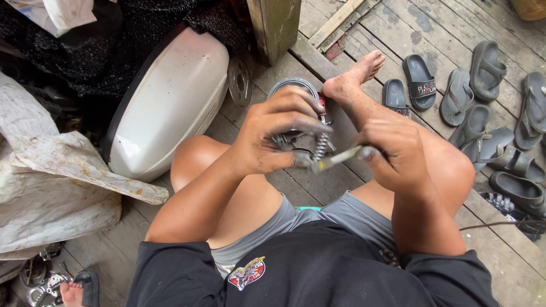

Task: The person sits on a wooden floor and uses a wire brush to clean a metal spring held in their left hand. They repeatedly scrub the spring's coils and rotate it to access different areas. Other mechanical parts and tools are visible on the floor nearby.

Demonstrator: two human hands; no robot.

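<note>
At the far left a crumpled rusty sheet [51, 187] lies on the plank floor [364, 34], and below it, at the bottom edge, a few small metal parts [40, 281] sit loose beside a foot in a sandal [79, 287]; no container holds them. Next to the right a white scooter panel [170, 102] leans with its long side running up to the right, a round metal disc [240, 81] just beside its upper end, and a wooden post [276, 23] above that. In the middle, over the person's bare knees, the left hand [273, 136] is curled, its greasy fingertips pinching a short coil spring [321, 145] that hangs nearly upright, tilted slightly right at the top. Behind the hand a round grey part [293, 85] lies on the floor, mostly hidden. The right hand [398, 156] is closed around a thin pale tool [338, 159], whose long axis runs left and slightly down, its tip meeting the lower end of the spring. The hands are close together, in free air above the lap, with the right leg stretched out past them and the foot [355, 74] resting on the boards. To the right, well apart from the hands, dark sandals [483, 102] lie scattered across the planks to the frame's edge.
</note>
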